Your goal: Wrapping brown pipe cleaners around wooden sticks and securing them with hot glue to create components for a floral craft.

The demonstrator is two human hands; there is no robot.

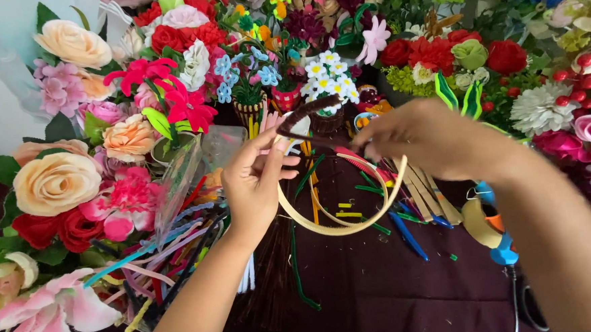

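Observation:
My left hand (pixel 259 181) grips one end of a cream plastic headband (pixel 339 228) that curves down and round to the right. A dark brown pipe cleaner (pixel 316 106) rises from that end and bends to the right. My right hand (pixel 429 139) pinches the pipe cleaner near the headband's other end. Both hands hover over a dark maroon tablecloth (pixel 383 296).
Artificial flowers crowd the left, back and right: a peach rose (pixel 55 183), red roses (pixel 431 51), white daisies in a small pot (pixel 328 73). Coloured pipe cleaners (pixel 172 250) lie in a heap at left. Wooden sticks (pixel 428 196) and a glue gun (pixel 491 226) lie at right.

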